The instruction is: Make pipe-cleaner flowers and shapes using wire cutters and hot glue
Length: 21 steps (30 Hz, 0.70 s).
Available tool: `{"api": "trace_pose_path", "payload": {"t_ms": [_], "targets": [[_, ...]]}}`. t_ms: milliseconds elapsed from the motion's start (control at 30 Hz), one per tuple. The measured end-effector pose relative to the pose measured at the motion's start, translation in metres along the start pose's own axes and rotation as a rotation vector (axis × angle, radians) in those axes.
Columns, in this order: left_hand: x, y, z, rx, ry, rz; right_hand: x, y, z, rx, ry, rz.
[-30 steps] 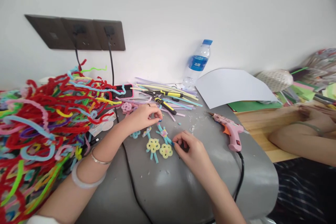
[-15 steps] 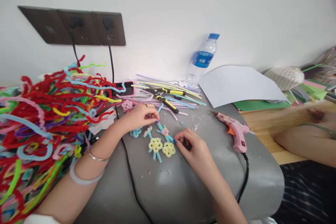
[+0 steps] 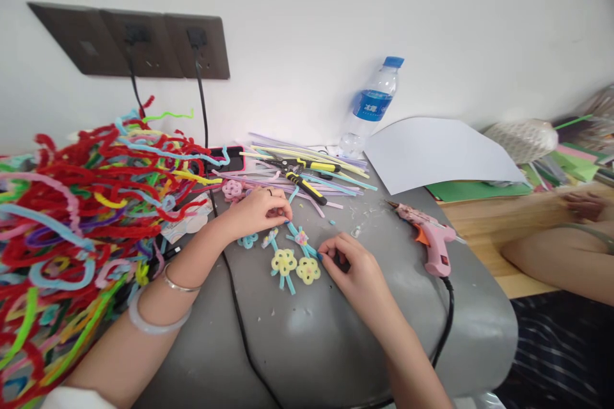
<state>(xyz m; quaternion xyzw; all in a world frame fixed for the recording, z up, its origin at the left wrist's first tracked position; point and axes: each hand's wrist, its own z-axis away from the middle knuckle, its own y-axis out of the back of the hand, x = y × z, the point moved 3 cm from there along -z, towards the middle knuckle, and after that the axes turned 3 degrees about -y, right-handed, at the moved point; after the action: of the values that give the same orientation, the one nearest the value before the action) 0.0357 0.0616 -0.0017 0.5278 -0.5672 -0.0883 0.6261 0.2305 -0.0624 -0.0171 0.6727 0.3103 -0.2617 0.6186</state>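
Observation:
My left hand (image 3: 261, 209) is closed, its thumb and forefinger pinching the upper end of a light blue pipe-cleaner piece (image 3: 293, 228). A small pink cluster (image 3: 301, 238) sits at the middle of that piece. At its lower right end, the fingertips of my right hand (image 3: 352, 263) are closed in a pinch. Just below lies a yellow pipe-cleaner flower (image 3: 307, 271). Beside it is another yellow flower (image 3: 284, 262) on a blue stem with a pale cluster. A blue flower (image 3: 248, 241) is partly hidden under my left hand, and a pink flower (image 3: 233, 190) lies behind it.
Tangled pipe cleaners (image 3: 96, 204) heap up at left. Behind my hands are straight pipe cleaners (image 3: 345, 169), yellow-black pliers (image 3: 307, 188) and a phone (image 3: 235, 158). A pink glue gun (image 3: 434, 239), bottle (image 3: 371, 105) and white paper (image 3: 441, 153) are right. A black cable (image 3: 235, 307) crosses the grey table (image 3: 297, 358). Another person's arm (image 3: 561, 262) rests far right.
The camera view has shifted slightly. Both hands keep the same pinch on the blue pipe-cleaner piece, and the flowers lie as before.

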Motion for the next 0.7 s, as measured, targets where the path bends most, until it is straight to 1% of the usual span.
{"api": "trace_pose_path", "payload": {"t_ms": [467, 700], "targets": [[0.0002, -0.0017, -0.0013, -0.025, 0.0, -0.063, -0.0011, 0.0002, -0.0011, 0.004, 0.012, 0.014], [0.0008, -0.0014, -0.0012, -0.031, 0.018, -0.105, -0.0001, -0.0005, -0.0008, -0.001, -0.003, 0.022]]}}
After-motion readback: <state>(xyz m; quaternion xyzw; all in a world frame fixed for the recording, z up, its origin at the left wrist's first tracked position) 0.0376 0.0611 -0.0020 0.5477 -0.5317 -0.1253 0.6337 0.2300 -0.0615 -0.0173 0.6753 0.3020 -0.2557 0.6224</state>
